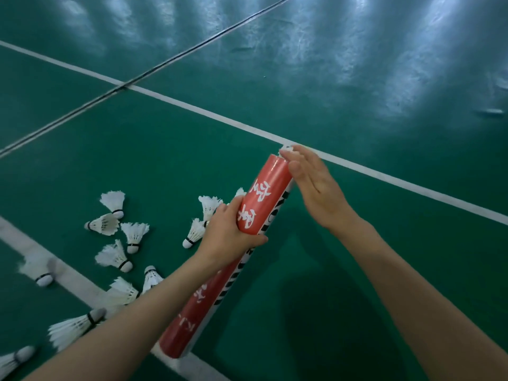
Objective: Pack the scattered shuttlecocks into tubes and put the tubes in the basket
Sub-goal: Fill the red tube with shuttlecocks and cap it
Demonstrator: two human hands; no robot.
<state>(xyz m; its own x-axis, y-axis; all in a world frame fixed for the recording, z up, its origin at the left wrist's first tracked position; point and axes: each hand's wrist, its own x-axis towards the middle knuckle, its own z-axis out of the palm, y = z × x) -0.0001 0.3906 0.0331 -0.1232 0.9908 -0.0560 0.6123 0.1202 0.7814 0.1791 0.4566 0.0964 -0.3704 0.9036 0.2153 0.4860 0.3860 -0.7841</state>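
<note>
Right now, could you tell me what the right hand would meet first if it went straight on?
The right hand would likely meet the white feathers atop the red tube first.

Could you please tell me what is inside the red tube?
Only a bit of white, probably feathers, shows at the far end of the tube, under the fingers of the right hand. The left hand grips the middle; the tube's wall hides whatever else is inside.
</note>
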